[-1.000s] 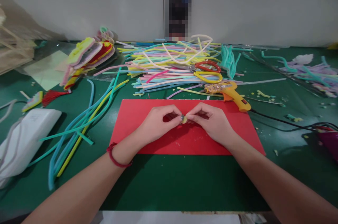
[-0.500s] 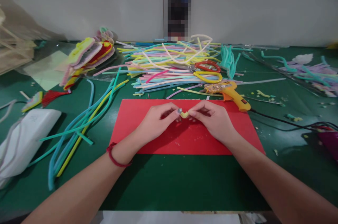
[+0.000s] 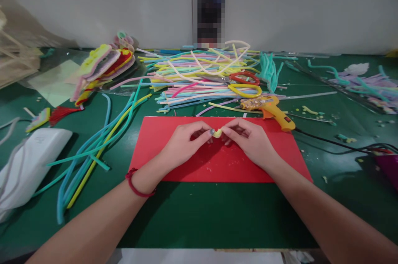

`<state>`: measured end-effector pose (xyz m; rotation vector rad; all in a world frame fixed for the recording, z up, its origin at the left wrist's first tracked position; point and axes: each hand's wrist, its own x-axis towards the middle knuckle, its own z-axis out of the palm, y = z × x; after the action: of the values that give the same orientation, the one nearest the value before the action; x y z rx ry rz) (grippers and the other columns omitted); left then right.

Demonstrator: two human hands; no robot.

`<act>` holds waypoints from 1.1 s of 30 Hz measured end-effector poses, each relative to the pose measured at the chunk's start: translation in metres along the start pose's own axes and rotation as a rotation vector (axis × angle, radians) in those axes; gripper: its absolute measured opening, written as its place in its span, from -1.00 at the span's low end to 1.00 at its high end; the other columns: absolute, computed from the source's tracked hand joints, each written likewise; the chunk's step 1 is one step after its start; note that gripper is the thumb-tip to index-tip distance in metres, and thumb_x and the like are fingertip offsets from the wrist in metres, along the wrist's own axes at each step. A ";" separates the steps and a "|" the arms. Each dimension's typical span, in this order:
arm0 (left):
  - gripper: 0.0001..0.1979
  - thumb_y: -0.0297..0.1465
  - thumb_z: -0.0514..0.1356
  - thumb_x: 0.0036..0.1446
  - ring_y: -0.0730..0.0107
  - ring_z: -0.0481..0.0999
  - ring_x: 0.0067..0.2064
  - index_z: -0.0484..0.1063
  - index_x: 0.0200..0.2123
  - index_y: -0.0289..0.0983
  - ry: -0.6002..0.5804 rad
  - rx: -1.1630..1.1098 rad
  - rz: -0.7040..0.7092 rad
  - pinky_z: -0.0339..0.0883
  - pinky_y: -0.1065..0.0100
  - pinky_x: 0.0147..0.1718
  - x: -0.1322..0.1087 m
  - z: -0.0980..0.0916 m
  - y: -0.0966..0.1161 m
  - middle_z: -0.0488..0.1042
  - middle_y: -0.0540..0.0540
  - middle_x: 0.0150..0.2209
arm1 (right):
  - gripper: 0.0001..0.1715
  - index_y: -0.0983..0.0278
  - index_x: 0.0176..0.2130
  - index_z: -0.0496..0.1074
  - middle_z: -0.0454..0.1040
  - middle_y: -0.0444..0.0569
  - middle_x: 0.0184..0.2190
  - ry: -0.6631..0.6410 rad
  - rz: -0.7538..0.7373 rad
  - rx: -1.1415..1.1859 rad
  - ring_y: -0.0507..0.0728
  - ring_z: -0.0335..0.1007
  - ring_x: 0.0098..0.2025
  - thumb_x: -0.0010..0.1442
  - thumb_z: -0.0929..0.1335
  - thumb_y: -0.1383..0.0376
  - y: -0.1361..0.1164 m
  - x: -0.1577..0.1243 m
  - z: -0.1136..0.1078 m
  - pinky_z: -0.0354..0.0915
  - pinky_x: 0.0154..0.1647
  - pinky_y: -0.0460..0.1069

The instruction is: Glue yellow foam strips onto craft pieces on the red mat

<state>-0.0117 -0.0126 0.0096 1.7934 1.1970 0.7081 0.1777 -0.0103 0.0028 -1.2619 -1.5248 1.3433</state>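
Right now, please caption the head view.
Left hand and right hand pinch a small yellow piece above a red board.

Board (image 3: 217, 168) on table (image 3: 199, 218). Left hand (image 3: 186, 137) and right hand (image 3: 250, 137) over board, piece (image 3: 218, 133) between them. Behind board: heap of pipe cleaners (image 3: 189, 90), scissors (image 3: 239, 85) on heap's right part, glue gun (image 3: 275, 110) before scissors, near board's rear right corner. Left of board: loose pipe cleaners (image 3: 102, 144); farther left, casing (image 3: 43, 152). Left of heap: craft pieces (image 3: 104, 63), paper sheet (image 3: 51, 83) beside them. Right of heap: bundle (image 3: 270, 73). Wall (image 3: 124, 3) behind table.
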 end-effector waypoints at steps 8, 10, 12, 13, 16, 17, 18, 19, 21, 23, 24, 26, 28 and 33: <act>-0.81 -0.36 0.07 0.20 0.46 0.49 -0.34 0.44 -0.39 -0.25 0.004 0.026 -0.005 0.28 0.46 -0.32 -0.001 0.000 0.001 0.53 0.03 -0.40 | -0.72 0.26 -0.35 0.43 0.53 -0.07 -0.41 -0.016 -0.022 -0.006 0.00 0.43 -0.46 0.16 0.32 0.09 0.000 -0.002 0.000 0.41 -0.44 -0.10; -0.82 -0.35 0.08 0.20 0.46 0.49 -0.34 0.44 -0.38 -0.24 0.001 0.034 0.005 0.28 0.46 -0.31 -0.001 0.000 0.000 0.53 0.04 -0.39 | -0.74 0.25 -0.33 0.44 0.54 -0.08 -0.39 -0.022 -0.017 -0.014 0.00 0.43 -0.44 0.14 0.34 0.10 0.000 -0.002 0.000 0.41 -0.41 -0.09; -0.83 -0.36 0.07 0.20 0.45 0.49 -0.32 0.44 -0.37 -0.24 -0.008 0.037 0.008 0.29 0.45 -0.30 0.000 0.000 0.000 0.54 0.04 -0.37 | -0.75 0.25 -0.35 0.45 0.53 -0.09 -0.40 -0.027 -0.010 -0.028 0.01 0.43 -0.44 0.11 0.36 0.11 -0.001 -0.002 0.000 0.41 -0.39 -0.08; -0.83 -0.36 0.07 0.20 0.45 0.50 -0.31 0.44 -0.36 -0.24 -0.012 0.039 0.009 0.29 0.45 -0.29 0.000 0.000 0.000 0.54 0.03 -0.37 | -0.75 0.25 -0.36 0.45 0.53 -0.09 -0.41 -0.030 -0.009 -0.034 0.01 0.43 -0.44 0.10 0.37 0.11 -0.001 -0.003 0.000 0.42 -0.39 -0.08; -0.79 -0.35 0.04 0.22 0.45 0.49 -0.33 0.43 -0.39 -0.25 -0.005 0.054 0.031 0.29 0.46 -0.30 0.000 0.000 0.001 0.53 0.03 -0.39 | -0.76 0.25 -0.37 0.46 0.52 -0.10 -0.42 -0.035 -0.015 -0.039 0.01 0.43 -0.45 0.08 0.39 0.12 0.000 -0.002 0.000 0.41 -0.38 -0.07; -0.76 -0.34 0.02 0.24 0.45 0.49 -0.34 0.43 -0.40 -0.25 0.002 0.052 0.042 0.28 0.46 -0.30 0.000 -0.001 0.001 0.53 0.03 -0.40 | -0.77 0.24 -0.37 0.46 0.52 -0.10 -0.43 -0.035 -0.018 -0.038 0.01 0.42 -0.45 0.09 0.38 0.12 0.000 -0.002 0.000 0.41 -0.39 -0.07; -0.72 -0.33 0.00 0.25 0.46 0.48 -0.34 0.42 -0.42 -0.25 0.007 0.046 0.052 0.28 0.47 -0.31 0.000 -0.001 0.001 0.53 0.03 -0.41 | -0.78 0.24 -0.37 0.46 0.52 -0.11 -0.43 -0.035 -0.020 -0.036 0.00 0.42 -0.46 0.09 0.38 0.13 0.000 -0.002 0.000 0.41 -0.39 -0.08; -0.69 -0.32 -0.02 0.27 0.46 0.48 -0.35 0.41 -0.44 -0.25 0.008 0.038 0.057 0.29 0.47 -0.30 0.000 -0.001 0.001 0.52 0.03 -0.42 | -0.79 0.24 -0.37 0.46 0.52 -0.11 -0.44 -0.034 -0.021 -0.034 0.00 0.42 -0.46 0.10 0.38 0.14 0.000 -0.002 0.000 0.40 -0.39 -0.09; -0.67 -0.32 -0.05 0.28 0.46 0.49 -0.35 0.41 -0.44 -0.25 0.004 0.025 0.056 0.29 0.47 -0.30 0.000 -0.001 0.000 0.52 0.02 -0.42 | -0.79 0.25 -0.37 0.46 0.52 -0.11 -0.45 -0.034 -0.020 -0.028 -0.01 0.41 -0.46 0.10 0.38 0.14 0.001 -0.002 -0.001 0.40 -0.40 -0.09; -0.72 -0.32 -0.02 0.26 0.45 0.49 -0.33 0.42 -0.40 -0.25 0.016 0.026 0.055 0.30 0.46 -0.29 0.000 0.000 -0.001 0.53 0.01 -0.40 | -0.79 0.25 -0.37 0.46 0.51 -0.11 -0.45 -0.030 -0.021 -0.028 0.00 0.41 -0.46 0.10 0.38 0.14 0.001 -0.002 -0.001 0.40 -0.40 -0.09; -0.75 -0.32 0.00 0.25 0.44 0.49 -0.31 0.42 -0.36 -0.24 0.027 0.028 0.055 0.31 0.46 -0.29 0.000 0.000 -0.001 0.53 0.01 -0.37 | -0.78 0.25 -0.37 0.46 0.51 -0.11 -0.45 -0.029 -0.024 -0.030 0.00 0.41 -0.46 0.10 0.38 0.14 0.001 -0.002 -0.001 0.40 -0.40 -0.09; -0.80 -0.33 0.03 0.22 0.43 0.49 -0.29 0.43 -0.31 -0.23 0.045 0.026 0.052 0.32 0.45 -0.27 0.000 0.000 -0.001 0.53 0.01 -0.33 | -0.77 0.25 -0.37 0.46 0.51 -0.10 -0.45 -0.027 -0.030 -0.037 0.00 0.41 -0.46 0.10 0.38 0.13 0.001 -0.002 -0.001 0.40 -0.41 -0.08; -0.83 -0.33 0.06 0.20 0.43 0.50 -0.27 0.43 -0.30 -0.23 0.040 0.015 0.035 0.33 0.43 -0.26 0.000 0.001 -0.001 0.53 0.00 -0.31 | -0.77 0.25 -0.38 0.46 0.51 -0.10 -0.46 -0.027 -0.032 -0.045 0.01 0.40 -0.47 0.10 0.38 0.13 0.001 -0.002 0.000 0.40 -0.42 -0.07; -0.87 -0.35 0.09 0.18 0.40 0.51 -0.26 0.43 -0.32 -0.23 0.025 0.011 -0.007 0.34 0.40 -0.24 0.000 0.001 0.001 0.54 0.00 -0.31 | -0.76 0.25 -0.38 0.46 0.51 -0.09 -0.44 -0.024 -0.039 -0.056 0.02 0.41 -0.46 0.10 0.38 0.11 0.001 -0.002 0.000 0.40 -0.41 -0.06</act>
<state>-0.0106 -0.0130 0.0103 1.7934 1.2260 0.7228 0.1781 -0.0125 0.0018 -1.2482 -1.6055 1.3040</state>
